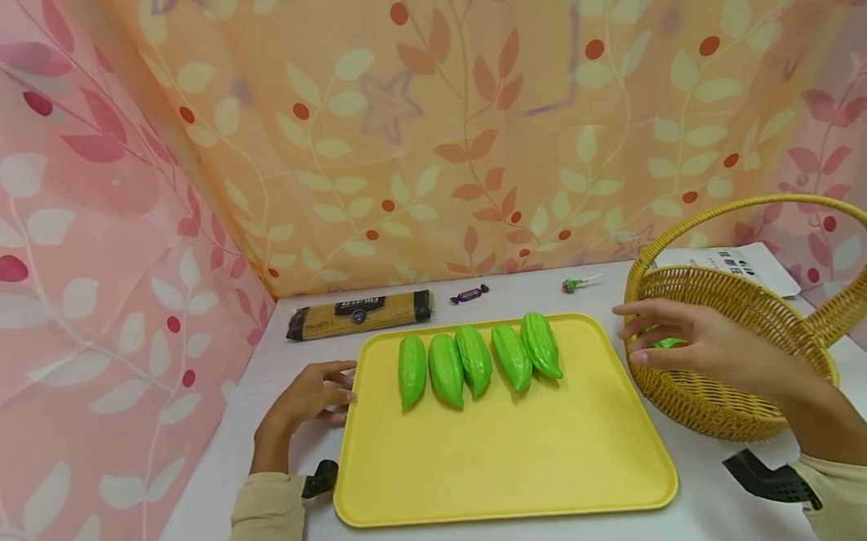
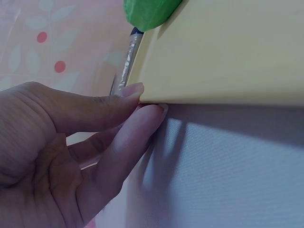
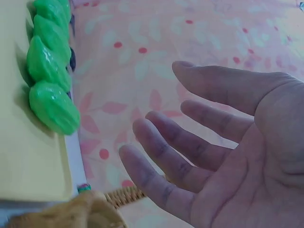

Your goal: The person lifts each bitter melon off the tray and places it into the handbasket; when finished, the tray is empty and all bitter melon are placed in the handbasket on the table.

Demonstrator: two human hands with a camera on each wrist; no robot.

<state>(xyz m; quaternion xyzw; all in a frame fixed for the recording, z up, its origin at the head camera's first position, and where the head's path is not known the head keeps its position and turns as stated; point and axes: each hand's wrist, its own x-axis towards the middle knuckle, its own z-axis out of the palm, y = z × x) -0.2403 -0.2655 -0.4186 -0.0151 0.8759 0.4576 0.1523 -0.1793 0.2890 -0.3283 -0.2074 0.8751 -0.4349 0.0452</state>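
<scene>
Several bright green, ridged gourds (image 1: 475, 358), like plastic bitter melons, lie in a row along the far side of a yellow tray (image 1: 502, 463). My left hand (image 1: 315, 395) is at the tray's left edge. In the left wrist view its thumb and a finger (image 2: 130, 128) pinch the rim. Above the near left side of a wicker basket (image 1: 751, 425) hovers my right hand (image 1: 710, 346), fingers spread and slightly bent. Nothing lies in that palm (image 3: 237, 180) in the right wrist view. Something green (image 1: 665, 340) shows inside the basket, partly hidden behind the right fingers.
Behind the tray lie a pasta packet (image 1: 362, 313), a purple wrapped candy (image 1: 469, 294) and a lollipop (image 1: 577, 283). A white printed sheet (image 1: 764, 265) is behind the basket, whose tall handle (image 1: 761, 201) arches upward. Patterned cloth (image 1: 397, 142) closes off the back and sides.
</scene>
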